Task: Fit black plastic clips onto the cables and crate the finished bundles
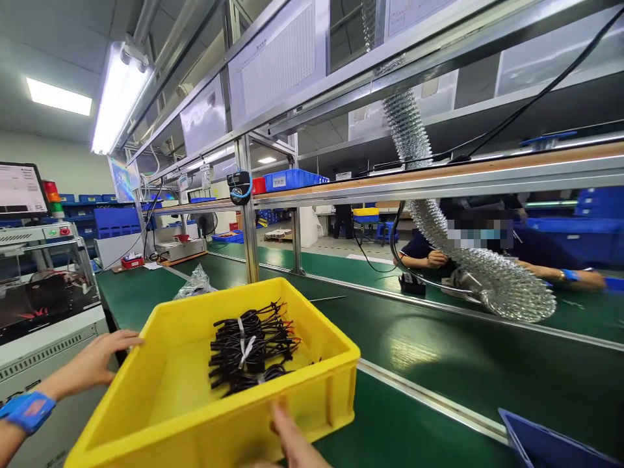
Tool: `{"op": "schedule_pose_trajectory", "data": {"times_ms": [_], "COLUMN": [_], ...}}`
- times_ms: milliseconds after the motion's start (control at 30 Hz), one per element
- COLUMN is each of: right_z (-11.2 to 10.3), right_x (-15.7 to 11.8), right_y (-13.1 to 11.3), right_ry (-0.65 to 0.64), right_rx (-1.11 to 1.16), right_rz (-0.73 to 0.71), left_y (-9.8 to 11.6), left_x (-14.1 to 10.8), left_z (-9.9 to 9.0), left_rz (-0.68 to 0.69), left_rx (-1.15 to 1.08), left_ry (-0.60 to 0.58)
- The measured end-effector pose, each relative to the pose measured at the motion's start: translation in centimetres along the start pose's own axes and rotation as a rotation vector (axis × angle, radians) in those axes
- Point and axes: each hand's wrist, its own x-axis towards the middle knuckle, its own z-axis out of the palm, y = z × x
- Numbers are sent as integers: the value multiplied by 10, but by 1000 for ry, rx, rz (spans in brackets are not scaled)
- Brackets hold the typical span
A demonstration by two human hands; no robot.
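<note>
A yellow plastic bin (316, 331) is tilted in front of me, over the green bench. Inside lie bundles of black cables (251, 348) with bare red and black wire ends, tied with white bands. My left hand (104, 357), with a blue wristband, is on the bin's left wall; its fingertips are partly hidden behind the rim. My right hand (295, 439) presses against the near wall with its thumb up, the other fingers mostly out of sight at the lower edge. Between them, both hands hold the bin.
A metal rail (429, 396) runs along the green bench (439, 351). A blue bin (550, 439) sits at the lower right. Behind the bin lies a clear plastic bag (195, 283). Across the bench, a person's arms (433, 260) show near a silver flexible duct (517, 292). An aluminium post (247, 227) stands ahead.
</note>
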Motion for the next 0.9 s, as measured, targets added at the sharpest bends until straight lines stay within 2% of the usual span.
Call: {"op": "schedule_pose_trajectory", "data": {"times_ms": [67, 100, 200, 233, 267, 333, 400, 500, 567, 700, 833, 900], "right_z": [-7, -18, -70, -88, -103, -125, -130, -119, -106, -65, -12, 1], "right_x": [-6, -11, -22, -21, -19, -7, 5, 10, 3, -19, -28, -33], "right_y": [-28, -42, -69, -71, -69, -56, -40, -25, -26, -37, -48, -59], "right_ry": [-107, -64, 379, 484, 537, 450, 346, 316, 331, 312, 249, 247], "right_rx": [-10, -15, -148, -190, -218, -295, -329, -348, -361, -460, -668, -717], "right_rz": [-102, -152, -173, -171, -166, -215, -267, -292, -291, -345, -584, -638], "left_y": [-16, -19, 0, 13, 29, 62, 92, 118, 118, 88, 53, 42], "left_x": [7, 8, 0, -6, -13, -29, -43, -56, -57, -45, -20, -2], "left_z": [-10, -15, -26, -25, -22, -7, 15, 44, 53, 49, 39, 35], "left_rz": [-56, -103, -305, -347, -373, -285, -140, -41, -45, -68, -98, -156], "left_rx": [18, 0, -119, -180, -230, -305, -323, -187, -129, -143, -221, -259], "left_ry": [-15, 5, 90, 101, 112, 104, 5, 88, 113, 88, 69, 31]}}
